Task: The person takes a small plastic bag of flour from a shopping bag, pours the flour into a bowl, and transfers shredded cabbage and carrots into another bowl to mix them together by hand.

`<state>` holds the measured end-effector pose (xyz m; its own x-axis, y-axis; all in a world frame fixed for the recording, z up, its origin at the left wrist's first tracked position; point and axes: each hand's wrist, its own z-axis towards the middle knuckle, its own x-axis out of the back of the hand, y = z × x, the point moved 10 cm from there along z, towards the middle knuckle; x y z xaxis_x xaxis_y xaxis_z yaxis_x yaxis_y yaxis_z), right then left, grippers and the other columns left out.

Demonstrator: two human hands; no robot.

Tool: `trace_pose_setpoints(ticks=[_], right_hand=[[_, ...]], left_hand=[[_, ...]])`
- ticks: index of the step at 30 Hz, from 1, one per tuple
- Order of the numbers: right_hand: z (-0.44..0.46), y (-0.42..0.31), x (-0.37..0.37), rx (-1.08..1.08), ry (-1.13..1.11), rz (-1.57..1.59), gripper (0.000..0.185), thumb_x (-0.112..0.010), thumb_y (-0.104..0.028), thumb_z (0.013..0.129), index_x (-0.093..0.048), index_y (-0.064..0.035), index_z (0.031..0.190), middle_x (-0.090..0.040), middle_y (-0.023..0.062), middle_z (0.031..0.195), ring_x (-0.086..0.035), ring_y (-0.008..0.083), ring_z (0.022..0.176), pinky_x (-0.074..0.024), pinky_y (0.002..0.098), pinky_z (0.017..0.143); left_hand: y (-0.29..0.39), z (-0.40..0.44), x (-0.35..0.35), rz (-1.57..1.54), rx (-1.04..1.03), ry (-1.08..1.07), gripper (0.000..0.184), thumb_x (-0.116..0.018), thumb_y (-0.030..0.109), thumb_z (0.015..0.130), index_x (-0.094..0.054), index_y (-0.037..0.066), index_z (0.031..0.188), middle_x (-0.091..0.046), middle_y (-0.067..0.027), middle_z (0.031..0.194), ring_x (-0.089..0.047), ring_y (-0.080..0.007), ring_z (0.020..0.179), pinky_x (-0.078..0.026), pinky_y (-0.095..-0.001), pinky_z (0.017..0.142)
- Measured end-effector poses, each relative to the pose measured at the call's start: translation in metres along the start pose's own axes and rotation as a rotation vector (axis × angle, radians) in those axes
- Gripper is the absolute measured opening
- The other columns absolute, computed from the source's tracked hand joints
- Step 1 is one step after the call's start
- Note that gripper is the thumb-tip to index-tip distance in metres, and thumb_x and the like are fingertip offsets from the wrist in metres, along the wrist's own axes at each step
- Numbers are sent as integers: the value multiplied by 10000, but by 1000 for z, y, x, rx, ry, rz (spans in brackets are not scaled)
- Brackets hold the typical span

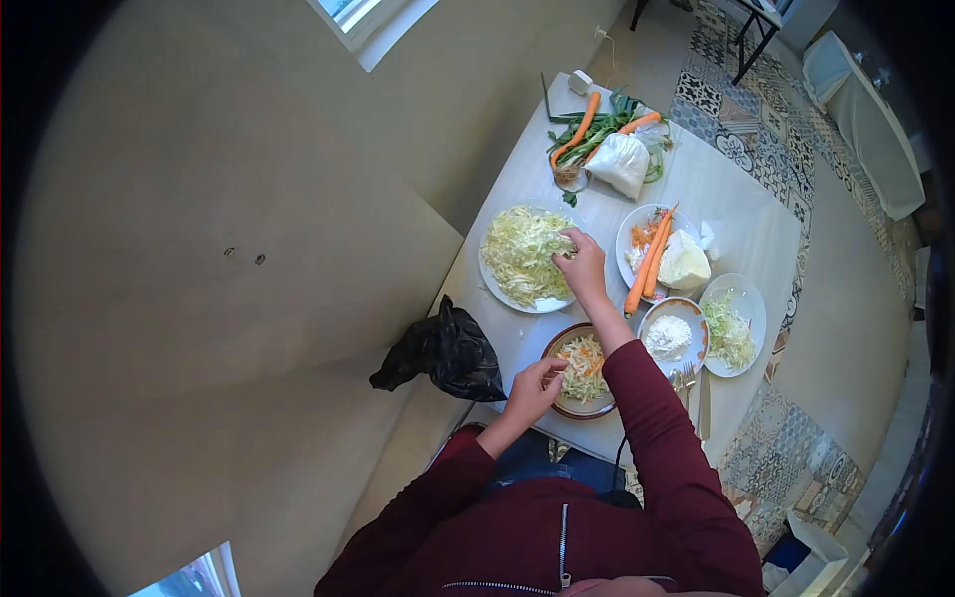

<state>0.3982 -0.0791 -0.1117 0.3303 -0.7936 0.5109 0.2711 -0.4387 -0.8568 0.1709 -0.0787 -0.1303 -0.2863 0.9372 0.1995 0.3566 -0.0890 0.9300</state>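
Observation:
My right hand (584, 265) is over the right side of a white plate (487, 274) heaped with shredded cabbage (522, 249). Its thumb and fingers are apart at the edge of the heap. Half curled, my left hand (534, 390) rests by the left rim of a brown-rimmed bowl (575, 410), its fingertips near the mix inside; no held thing shows between them. That mix (585, 366) is shredded cabbage with orange carrot shreds. My right forearm passes above the bowl's upper right edge and hides part of it.
Right of my arm stand a plate with whole carrots (652, 259) and a cabbage piece (684, 261), a bowl of white powder (668, 338), another cabbage plate (731, 333) and cutlery (704, 406). Greens and a white bag (619, 164) lie farther back. A black bag (443, 353) sits left.

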Motion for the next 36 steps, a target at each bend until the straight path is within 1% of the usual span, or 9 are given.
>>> trace_pose_setpoints(ticks=[11, 14, 17, 20, 23, 26, 29, 31, 36], right_hand=[[-45, -33, 52, -21, -74, 261, 341, -705, -34, 645, -638, -42, 979, -642, 124, 905, -631, 237, 840, -486, 314, 775], [-84, -30, 72, -93, -174, 162, 322, -693, -30, 654, -635, -37, 970, -643, 115, 905, -630, 217, 842, -485, 310, 779], [-129, -5, 71, -184, -294, 163, 332, -678, -22, 656, -637, -43, 985, -649, 121, 927, -636, 245, 876, -487, 324, 801], [-165, 18, 60, -205, -413, 70, 391, -716, -42, 682, -639, -54, 1065, -646, 149, 1011, -625, 295, 931, -493, 352, 819], [-186, 35, 55, -231, -513, 39, 442, -759, -101, 705, -622, -68, 1124, -616, 152, 1075, -601, 321, 965, -495, 360, 833], [-180, 40, 70, -230, -495, -125, 472, -773, -108, 684, -613, -72, 1127, -606, 147, 1052, -601, 308, 950, -490, 354, 849], [-183, 43, 56, -61, -484, -231, 655, -789, -101, 644, -518, -125, 1241, -542, 138, 1137, -543, 318, 1051, -472, 393, 874], [-186, 31, 42, 38, -511, -341, 777, -766, -59, 629, -431, -173, 1320, -488, 140, 1174, -489, 343, 1115, -457, 430, 889], [-190, 56, 22, -62, -472, -389, 606, -695, 11, 639, -509, -124, 1200, -511, 165, 1079, -528, 375, 1027, -458, 445, 870]], left_hand=[[-18, -2, 18, 26, 67, 96, 185, -594, 130, 886, -655, 40, 1036, -687, -46, 921, -635, -109, 805, -498, -269, 696], [-30, -4, 20, 12, 111, 95, 217, -573, 136, 905, -631, 44, 1093, -678, -52, 921, -629, -104, 783, -496, -255, 650], [-57, -5, 10, -49, 130, 67, 247, -556, 136, 918, -598, 41, 1143, -665, -69, 958, -632, -106, 777, -505, -243, 624], [-63, -10, -2, -161, 300, 34, 236, -570, 113, 902, -588, 9, 1113, -647, -89, 820, -610, -116, 687, -510, -281, 628], [-54, -8, -9, -121, 284, -3, 242, -561, 94, 895, -577, -3, 1116, -623, -97, 775, -604, -133, 655, -508, -285, 606], [-60, -6, -12, 9, 188, 5, 277, -568, 87, 864, -561, -18, 1121, -621, -120, 803, -612, -164, 659, -512, -305, 629], [-59, -3, -23, 212, 125, -56, 377, -566, 100, 861, -532, 10, 1226, -629, -101, 950, -620, -115, 766, -502, -239, 654], [-68, 1, -32, 181, 128, -22, 457, -568, 80, 832, -491, 4, 1275, -617, -98, 974, -607, -120, 797, -488, -235, 669], [-114, 11, -54, -132, 271, -107, 591, -543, 30, 795, -396, 7, 1368, -590, -105, 1070, -571, -113, 806, -462, -219, 666]])
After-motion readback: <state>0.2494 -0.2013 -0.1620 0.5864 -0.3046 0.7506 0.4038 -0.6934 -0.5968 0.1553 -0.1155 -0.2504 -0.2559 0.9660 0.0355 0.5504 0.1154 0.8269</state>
